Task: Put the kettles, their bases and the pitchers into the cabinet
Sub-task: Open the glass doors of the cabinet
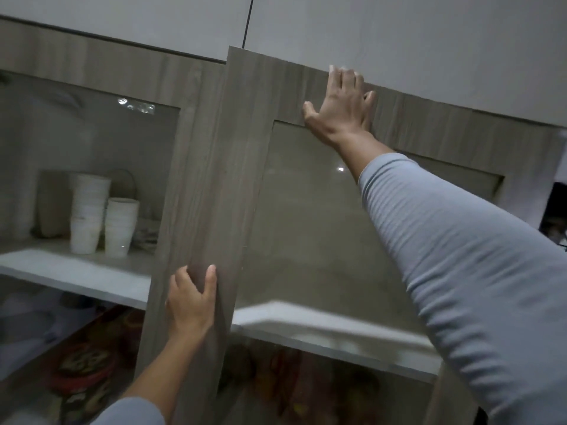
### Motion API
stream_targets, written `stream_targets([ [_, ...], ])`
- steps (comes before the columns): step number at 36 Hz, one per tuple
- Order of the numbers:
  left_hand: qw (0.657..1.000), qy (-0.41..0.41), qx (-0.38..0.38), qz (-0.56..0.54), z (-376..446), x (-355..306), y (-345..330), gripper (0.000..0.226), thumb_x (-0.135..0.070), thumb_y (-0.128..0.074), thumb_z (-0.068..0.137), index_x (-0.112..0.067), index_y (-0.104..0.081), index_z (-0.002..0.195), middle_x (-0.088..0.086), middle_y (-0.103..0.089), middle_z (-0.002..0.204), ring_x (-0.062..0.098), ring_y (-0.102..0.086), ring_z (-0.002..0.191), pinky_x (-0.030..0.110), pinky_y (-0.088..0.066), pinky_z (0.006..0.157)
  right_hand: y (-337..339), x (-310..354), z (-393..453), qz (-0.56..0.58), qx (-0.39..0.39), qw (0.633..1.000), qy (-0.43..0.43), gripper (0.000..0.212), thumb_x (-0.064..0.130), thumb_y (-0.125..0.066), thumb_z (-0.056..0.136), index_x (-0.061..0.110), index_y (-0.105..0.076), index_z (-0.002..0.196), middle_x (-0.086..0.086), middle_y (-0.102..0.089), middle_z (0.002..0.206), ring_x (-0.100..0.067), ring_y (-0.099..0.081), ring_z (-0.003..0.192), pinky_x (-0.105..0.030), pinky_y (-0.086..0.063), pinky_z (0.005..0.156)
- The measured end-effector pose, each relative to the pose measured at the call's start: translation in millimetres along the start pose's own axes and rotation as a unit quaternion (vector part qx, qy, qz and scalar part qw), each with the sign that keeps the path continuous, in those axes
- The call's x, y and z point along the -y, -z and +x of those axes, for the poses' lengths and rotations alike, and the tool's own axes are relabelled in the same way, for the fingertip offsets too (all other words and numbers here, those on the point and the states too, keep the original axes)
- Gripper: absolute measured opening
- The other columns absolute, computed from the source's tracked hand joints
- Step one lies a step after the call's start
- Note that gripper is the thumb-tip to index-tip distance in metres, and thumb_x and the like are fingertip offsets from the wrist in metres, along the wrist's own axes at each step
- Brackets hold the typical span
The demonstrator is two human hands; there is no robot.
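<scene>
A wall cabinet with grey wood-grain frames and glass panes fills the view. Its right door (245,124) stands slightly out from the left door (190,96). My left hand (191,297) lies low on the right door's left stile, fingers wrapped over its edge. My right hand (340,105) is spread flat against the top rail of the same door, fingers apart. No kettle, base or pitcher is in sight. Behind the right pane the upper shelf (322,326) looks bare.
Behind the left pane, two stacks of white cups (101,219) and a tan pot (52,204) stand on the shelf (67,268). Below it lie colourful, blurred items (82,366). Plain white panels (399,41) run above the cabinet.
</scene>
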State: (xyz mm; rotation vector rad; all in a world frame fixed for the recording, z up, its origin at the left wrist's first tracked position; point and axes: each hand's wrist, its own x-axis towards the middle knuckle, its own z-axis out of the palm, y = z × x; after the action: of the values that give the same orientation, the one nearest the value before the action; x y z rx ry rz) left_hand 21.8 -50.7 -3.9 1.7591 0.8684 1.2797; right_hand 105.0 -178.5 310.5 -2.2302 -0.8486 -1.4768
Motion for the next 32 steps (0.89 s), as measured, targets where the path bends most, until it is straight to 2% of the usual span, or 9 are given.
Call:
stream_targets([
  [4, 0.999, -0.017, 0.035, -0.008, -16, 0, 34, 0.056, -0.039, -0.05, 0.094, 0.004, -0.046, 0.13, 0.021, -0.053, 0.122, 0.034, -0.053, 0.111, 0.04, -0.044, 0.092, 20, 21, -30, 0.026, 0.04, 0.998, -0.035, 0.077, 0.048, -0.041, 0.092, 0.012, -0.01, 0.153, -0.005, -0.003, 0.162, -0.022, 0.001, 0.15, -0.054, -0.005, 0.117],
  [7, 0.997, -0.029, 0.064, -0.02, -27, -1, 57, 0.054, -0.039, -0.051, 0.094, 0.003, -0.048, 0.128, 0.021, -0.055, 0.121, 0.034, -0.054, 0.111, 0.04, -0.044, 0.093, 32, 42, -59, 0.037, 0.067, 0.996, -0.042, 0.075, 0.048, -0.039, 0.094, 0.014, -0.008, 0.153, -0.002, 0.001, 0.163, -0.019, 0.005, 0.15, -0.053, -0.001, 0.118],
  [12, 0.991, -0.068, 0.118, -0.016, -55, -5, 103, 0.044, -0.04, -0.048, 0.095, -0.002, -0.052, 0.117, 0.014, -0.055, 0.109, 0.019, -0.049, 0.091, 0.026, -0.038, 0.073, 53, 77, -112, 0.063, 0.084, 0.992, -0.062, 0.078, 0.052, -0.042, 0.093, 0.016, -0.008, 0.154, -0.001, 0.004, 0.163, -0.017, 0.005, 0.15, -0.053, 0.0, 0.118],
  [14, 0.987, -0.086, 0.138, -0.013, -66, -6, 118, 0.04, -0.04, -0.047, 0.095, -0.003, -0.053, 0.109, 0.011, -0.054, 0.103, 0.018, -0.048, 0.087, 0.024, -0.035, 0.068, 63, 89, -130, 0.075, 0.084, 0.991, -0.077, 0.08, 0.055, -0.041, 0.092, 0.016, -0.006, 0.154, -0.001, 0.006, 0.163, -0.017, 0.006, 0.15, -0.052, -0.001, 0.118],
  [19, 0.978, -0.117, 0.174, 0.001, -93, -12, 145, 0.037, -0.046, -0.045, 0.094, -0.009, -0.05, 0.092, 0.007, -0.051, 0.093, 0.022, -0.051, 0.085, 0.029, -0.038, 0.069, 96, 111, -167, 0.123, 0.096, 0.978, -0.137, 0.088, 0.061, -0.039, 0.091, 0.012, -0.002, 0.153, -0.003, 0.003, 0.163, -0.017, 0.004, 0.15, -0.049, -0.002, 0.119],
  [22, 0.971, -0.148, 0.187, 0.022, -111, -19, 161, 0.035, -0.049, -0.042, 0.094, -0.016, -0.045, 0.085, 0.004, -0.051, 0.088, 0.018, -0.051, 0.078, 0.027, -0.038, 0.064, 120, 116, -187, 0.147, 0.096, 0.97, -0.166, 0.092, 0.064, -0.042, 0.089, 0.013, -0.001, 0.153, -0.005, 0.0, 0.163, -0.018, 0.0, 0.15, -0.05, -0.002, 0.119],
  [24, 0.966, -0.171, 0.19, 0.033, -123, -24, 171, 0.036, -0.048, -0.044, 0.095, -0.015, -0.044, 0.08, 0.004, -0.051, 0.083, 0.018, -0.05, 0.073, 0.025, -0.034, 0.06, 136, 118, -199, 0.162, 0.091, 0.968, -0.167, 0.094, 0.065, -0.044, 0.087, 0.014, -0.002, 0.153, -0.005, -0.001, 0.163, -0.018, 0.0, 0.15, -0.05, -0.002, 0.119],
  [29, 0.96, -0.217, 0.173, 0.041, -155, -42, 192, 0.04, -0.042, -0.049, 0.094, -0.006, -0.053, 0.077, 0.009, -0.056, 0.078, 0.026, -0.055, 0.074, 0.029, -0.034, 0.063, 174, 116, -230, 0.168, 0.095, 0.97, -0.151, 0.098, 0.068, -0.048, 0.083, 0.017, -0.003, 0.154, -0.006, 0.0, 0.162, -0.021, 0.0, 0.15, -0.052, -0.003, 0.119],
  [32, 0.957, -0.236, 0.167, 0.033, -182, -53, 204, 0.036, -0.035, -0.054, 0.094, -0.009, -0.046, 0.07, 0.008, -0.049, 0.069, 0.027, -0.051, 0.067, 0.028, -0.03, 0.062, 196, 109, -252, 0.163, 0.11, 0.969, -0.153, 0.103, 0.068, -0.053, 0.08, 0.017, -0.002, 0.153, -0.008, -0.002, 0.162, -0.026, -0.006, 0.15, -0.051, -0.011, 0.12],
])
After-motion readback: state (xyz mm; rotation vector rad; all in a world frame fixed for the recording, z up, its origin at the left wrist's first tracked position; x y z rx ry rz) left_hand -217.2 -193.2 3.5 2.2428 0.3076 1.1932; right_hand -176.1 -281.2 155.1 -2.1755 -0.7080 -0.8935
